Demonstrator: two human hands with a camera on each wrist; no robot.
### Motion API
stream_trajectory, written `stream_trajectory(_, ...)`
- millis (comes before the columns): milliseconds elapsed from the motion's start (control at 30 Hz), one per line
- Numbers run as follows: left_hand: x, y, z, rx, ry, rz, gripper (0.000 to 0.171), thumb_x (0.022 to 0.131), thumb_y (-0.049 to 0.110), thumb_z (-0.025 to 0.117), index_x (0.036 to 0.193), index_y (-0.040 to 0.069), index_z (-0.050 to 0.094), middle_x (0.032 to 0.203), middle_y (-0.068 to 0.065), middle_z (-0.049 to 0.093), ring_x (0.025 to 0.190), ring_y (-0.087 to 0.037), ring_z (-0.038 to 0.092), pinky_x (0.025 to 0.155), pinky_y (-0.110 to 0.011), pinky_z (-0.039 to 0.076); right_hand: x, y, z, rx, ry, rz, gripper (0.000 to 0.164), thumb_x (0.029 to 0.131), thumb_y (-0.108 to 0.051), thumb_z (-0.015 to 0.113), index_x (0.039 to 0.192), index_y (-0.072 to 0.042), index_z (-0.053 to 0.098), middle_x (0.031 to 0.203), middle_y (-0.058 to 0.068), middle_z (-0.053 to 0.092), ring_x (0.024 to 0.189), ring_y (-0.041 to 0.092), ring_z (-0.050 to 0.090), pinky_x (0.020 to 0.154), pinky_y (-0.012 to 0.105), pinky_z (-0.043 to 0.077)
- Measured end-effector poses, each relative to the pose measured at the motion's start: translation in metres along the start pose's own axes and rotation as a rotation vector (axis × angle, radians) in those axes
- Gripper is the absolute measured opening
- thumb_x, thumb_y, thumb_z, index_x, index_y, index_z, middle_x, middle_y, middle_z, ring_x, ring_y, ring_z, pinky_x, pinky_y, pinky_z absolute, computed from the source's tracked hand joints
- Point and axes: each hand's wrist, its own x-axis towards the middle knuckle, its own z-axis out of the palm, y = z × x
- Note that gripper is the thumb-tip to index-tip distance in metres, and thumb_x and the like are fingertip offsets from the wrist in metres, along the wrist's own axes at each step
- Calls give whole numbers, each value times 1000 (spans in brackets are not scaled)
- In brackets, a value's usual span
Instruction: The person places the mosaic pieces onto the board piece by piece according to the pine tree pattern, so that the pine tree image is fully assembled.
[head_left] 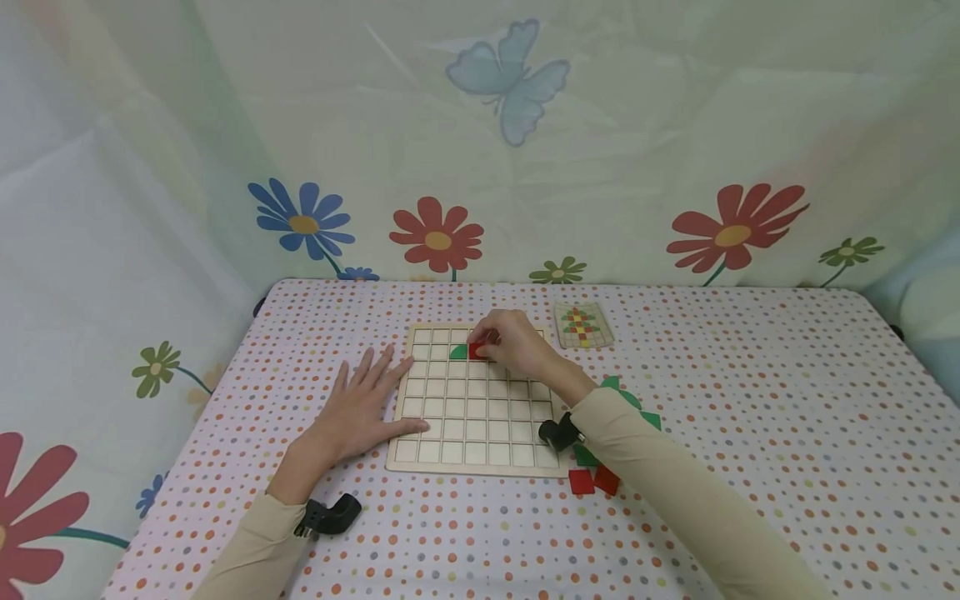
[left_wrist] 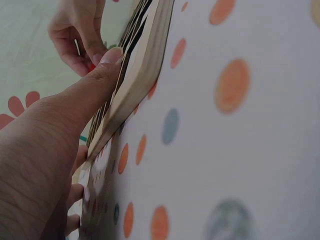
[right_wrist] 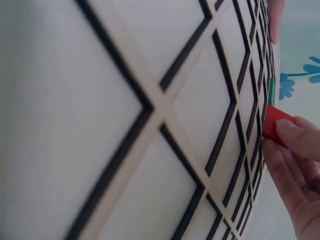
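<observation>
A wooden grid board [head_left: 465, 431] with square cells lies flat on the table. My right hand [head_left: 517, 346] pinches a red square tile [right_wrist: 275, 122] between thumb and fingers, at a cell in the board's second row from the back. Directly left of that tile, a green quarter-round tile [head_left: 459, 352] sits in a cell. My left hand [head_left: 362, 417] rests spread at the board's left edge, its thumb [left_wrist: 102, 75] lying over the rim. The right hand's fingers partly cover the red tile.
A pattern card [head_left: 583, 325] showing a tree of coloured tiles lies behind the board's right corner. Loose green tiles [head_left: 652, 419] and red tiles [head_left: 581, 482] lie to the board's right, partly hidden by the right forearm. A flowered curtain [head_left: 600, 167] stands behind the dotted tablecloth.
</observation>
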Motion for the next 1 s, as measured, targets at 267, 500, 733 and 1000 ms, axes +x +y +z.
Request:
stream_trajectory(267, 1, -1, 1, 18, 5, 7, 102, 90, 72, 64, 169, 20, 25, 175, -14, 10, 160, -43, 4, 124, -70, 2, 5, -7, -2, -62, -43, 54, 15, 94, 7, 72, 107, 3, 80, 103, 13, 73, 95, 27, 68, 83, 35, 59)
stream_trajectory(500, 1, 0, 1, 14, 9, 1, 102, 90, 73, 64, 168, 20, 25, 175, -14, 11, 160, -43, 4, 124, -70, 2, 9, -15, -3, -156, -97, 58, 18, 95, 9, 71, 110, 6, 79, 109, 17, 75, 106, 31, 71, 88, 35, 61)
stream_trajectory(733, 1, -1, 2, 5, 19, 10, 104, 90, 76, 62, 169, 20, 24, 175, -15, 11, 160, -43, 4, 124, -70, 1, 10, -19, -4, -209, -113, 49, 19, 95, 9, 71, 112, 6, 79, 111, 18, 77, 109, 32, 72, 89, 35, 61)
stream_trajectory(1000, 0, -1, 1, 0, 22, 10, 104, 89, 75, 64, 168, 19, 26, 175, -16, 12, 160, -44, 5, 123, -71, 2, 13, -21, -3, -241, -144, 19, 18, 96, 12, 66, 101, 4, 82, 102, 17, 78, 94, 24, 69, 79, 29, 56)
